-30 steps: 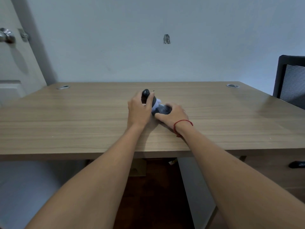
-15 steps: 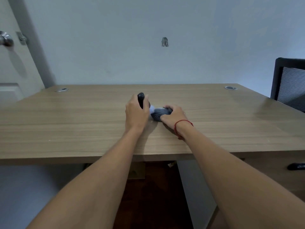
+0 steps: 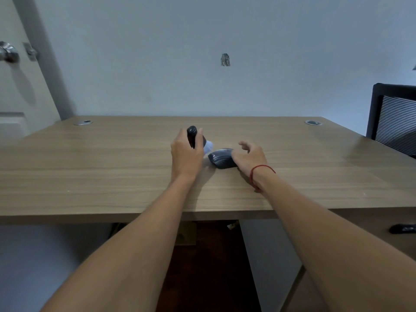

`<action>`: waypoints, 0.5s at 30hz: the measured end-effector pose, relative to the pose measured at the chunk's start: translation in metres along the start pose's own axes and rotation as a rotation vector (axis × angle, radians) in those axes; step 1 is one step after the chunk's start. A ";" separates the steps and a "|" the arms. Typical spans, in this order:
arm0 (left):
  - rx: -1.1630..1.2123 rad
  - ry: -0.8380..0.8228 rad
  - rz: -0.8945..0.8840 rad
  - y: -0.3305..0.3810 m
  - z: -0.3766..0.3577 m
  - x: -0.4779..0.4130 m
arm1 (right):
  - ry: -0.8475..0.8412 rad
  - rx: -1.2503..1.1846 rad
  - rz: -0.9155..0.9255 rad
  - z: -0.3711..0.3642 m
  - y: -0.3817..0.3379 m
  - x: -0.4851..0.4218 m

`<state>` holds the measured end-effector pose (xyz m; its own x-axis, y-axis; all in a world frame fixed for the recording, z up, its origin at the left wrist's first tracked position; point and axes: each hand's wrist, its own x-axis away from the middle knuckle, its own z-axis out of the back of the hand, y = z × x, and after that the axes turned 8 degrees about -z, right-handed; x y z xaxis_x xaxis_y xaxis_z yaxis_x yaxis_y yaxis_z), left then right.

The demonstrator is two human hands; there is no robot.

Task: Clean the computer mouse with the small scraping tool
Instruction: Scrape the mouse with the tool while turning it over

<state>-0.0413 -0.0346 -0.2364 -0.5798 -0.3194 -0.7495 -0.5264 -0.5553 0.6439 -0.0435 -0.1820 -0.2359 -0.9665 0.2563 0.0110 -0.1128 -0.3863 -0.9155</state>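
A dark grey computer mouse [image 3: 221,161] lies tilted on its side on the wooden desk [image 3: 112,167], near the middle. My left hand [image 3: 186,156] is closed around a small black cleaning tool [image 3: 192,134] with a pale whitish head [image 3: 208,146]; the head sits just left of the mouse, a little above it. My right hand [image 3: 249,158], with a red string at the wrist, rests against the mouse's right end. Its fingers are lifted and spread, not wrapped around the mouse.
A black mesh chair [image 3: 394,118] stands at the desk's right end. At the far left is a door with a metal handle [image 3: 7,52]. Two cable grommets [image 3: 83,122] [image 3: 313,122] sit at the desk's back corners. A drawer handle [image 3: 403,228] shows under the right front edge.
My right hand has loosened from the mouse and its fingers have lifted and spread. The tool's head has drawn back to the left, so more of the mouse shows.
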 end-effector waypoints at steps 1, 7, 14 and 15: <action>0.007 0.017 0.008 -0.001 0.000 -0.001 | 0.024 -0.002 -0.014 -0.002 -0.001 0.002; 0.035 -0.025 0.030 -0.005 -0.001 -0.002 | -0.012 0.367 0.053 -0.008 -0.007 0.019; -0.109 -0.140 -0.014 -0.010 -0.005 -0.002 | -0.153 0.171 0.068 -0.006 -0.004 0.003; -0.050 -0.088 0.020 -0.009 -0.004 -0.003 | -0.172 0.167 0.072 -0.005 -0.004 0.002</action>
<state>-0.0322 -0.0320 -0.2404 -0.6430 -0.2635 -0.7191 -0.4838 -0.5880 0.6482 -0.0442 -0.1753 -0.2346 -0.9968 0.0738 0.0296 -0.0651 -0.5426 -0.8374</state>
